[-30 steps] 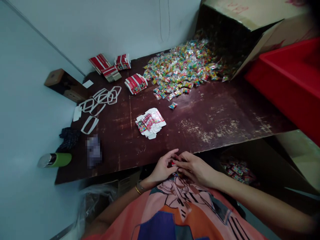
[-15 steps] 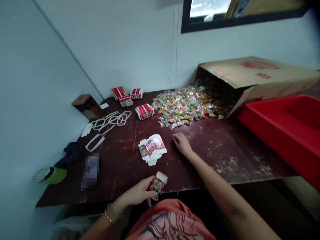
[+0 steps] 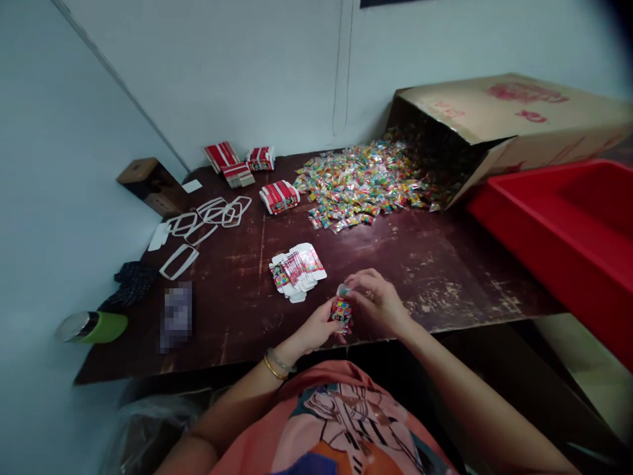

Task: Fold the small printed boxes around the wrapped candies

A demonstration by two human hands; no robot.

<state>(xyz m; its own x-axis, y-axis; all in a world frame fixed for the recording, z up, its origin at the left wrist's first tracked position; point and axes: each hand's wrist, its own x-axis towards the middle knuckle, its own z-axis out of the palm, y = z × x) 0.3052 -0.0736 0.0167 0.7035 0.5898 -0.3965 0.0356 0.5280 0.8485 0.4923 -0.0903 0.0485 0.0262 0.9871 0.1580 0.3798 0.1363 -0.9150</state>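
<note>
My left hand (image 3: 320, 328) is closed around a small carton (image 3: 341, 313) printed with colourful dots, its top end open, just above the table's front edge. At the carton's mouth, my right hand (image 3: 378, 300) has its thumb and fingers pinched together. A bluish-green bit shows by those fingertips, too small to make out. Just behind the hands lies a fanned stack of flattened cartons (image 3: 299, 269) with white flaps. Farther back is a heap of small wrapped candies (image 3: 363, 181), spread out from a tipped cardboard box (image 3: 494, 109).
A red plastic tray (image 3: 537, 227) stands at the right. Bundles of red-and-white cartons (image 3: 279, 196) lie at the back left. White paper bands (image 3: 179, 262), a brown box (image 3: 154, 187), a dark cloth (image 3: 133, 282) and a green tumbler (image 3: 109, 327) line the left side.
My right hand has come off the table near the stack to the carton's open top. My left hand has brought the carton up and right to meet it. The view has tilted down.
</note>
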